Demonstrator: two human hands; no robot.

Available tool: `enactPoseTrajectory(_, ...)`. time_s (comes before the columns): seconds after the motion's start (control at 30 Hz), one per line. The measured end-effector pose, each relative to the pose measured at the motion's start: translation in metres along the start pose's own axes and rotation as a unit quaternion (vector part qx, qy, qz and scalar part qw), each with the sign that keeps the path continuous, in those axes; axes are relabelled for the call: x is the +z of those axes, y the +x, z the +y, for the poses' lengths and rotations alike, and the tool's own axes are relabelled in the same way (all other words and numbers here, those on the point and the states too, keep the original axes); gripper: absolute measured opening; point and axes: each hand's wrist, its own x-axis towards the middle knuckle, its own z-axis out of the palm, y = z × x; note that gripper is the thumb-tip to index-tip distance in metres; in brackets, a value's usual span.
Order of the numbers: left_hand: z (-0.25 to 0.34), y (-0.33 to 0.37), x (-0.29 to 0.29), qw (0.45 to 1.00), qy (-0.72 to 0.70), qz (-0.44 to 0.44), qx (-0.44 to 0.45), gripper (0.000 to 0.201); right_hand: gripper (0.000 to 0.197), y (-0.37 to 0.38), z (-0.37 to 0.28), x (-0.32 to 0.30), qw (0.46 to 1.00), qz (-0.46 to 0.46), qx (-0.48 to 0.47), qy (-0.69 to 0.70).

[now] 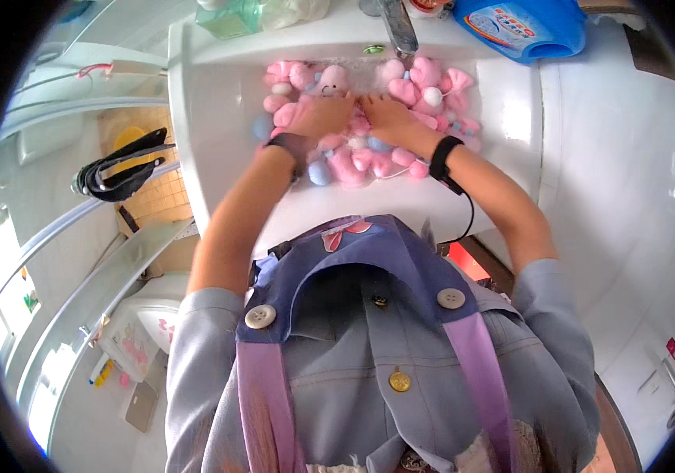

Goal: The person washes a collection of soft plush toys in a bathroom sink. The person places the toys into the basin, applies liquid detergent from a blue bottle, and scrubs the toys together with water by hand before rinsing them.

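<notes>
In the white sink (pixel 219 173), a pink plush toy (pixel 347 167) lies spread out in water. It has many rounded lobes, white and pale blue balls, and a small stitched face on one lobe. I cannot tell whether it is one piece or several. Both hands are at its middle, side by side. My left hand (pixel 328 115) is closed on the pink plush, knuckles up. My right hand (pixel 387 120) presses close beside it, its fingers curled down into the plush. The fingertips of both are partly hidden. Dark bands circle both wrists.
A chrome faucet (pixel 398 27) reaches over the sink's far edge. Behind the rim stand a blue detergent bottle (pixel 520 30) at the right and a green translucent container (pixel 229 19) at the left. A dark folded strap (pixel 124 169) hangs on a rail at the left.
</notes>
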Motion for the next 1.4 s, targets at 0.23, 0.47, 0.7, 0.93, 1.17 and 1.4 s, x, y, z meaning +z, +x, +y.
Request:
enactPoseTrajectory(0.23,-0.042,-0.064,-0.105,0.983,-0.167,-0.069,-0.020,0.096,0.080,-0.035,-0.064,-0.036,0.982,0.091,-0.086,-0.140)
enactPoseTrajectory(0.47,-0.016,-0.110,-0.062,0.973,-0.012,-0.132,-0.189,0.108,0.107,-0.004,-0.124,0.013,0.985,0.048,-0.045,-0.158)
enactPoseTrajectory(0.7,-0.022,-0.086,-0.018,0.943,-0.145,-0.144,-0.264,0.052,0.067,0.026,-0.099,0.040,0.946,0.047,-0.034,-0.320)
enactPoseTrajectory(0.93,-0.030,-0.060,-0.005,0.956,-0.138,-0.162,-0.202,0.030,0.030,0.046,-0.063,0.059,0.991,0.013,0.014,-0.130)
enactPoseTrajectory(1.17,-0.032,-0.055,-0.003,0.960,-0.123,-0.181,-0.174,0.033,0.044,0.046,-0.065,0.038,0.982,-0.086,0.045,-0.163)
enactPoseTrajectory(1.4,-0.044,-0.097,-0.063,0.968,-0.140,-0.210,-0.003,0.084,0.089,-0.031,-0.085,-0.012,0.976,0.028,-0.119,-0.179)
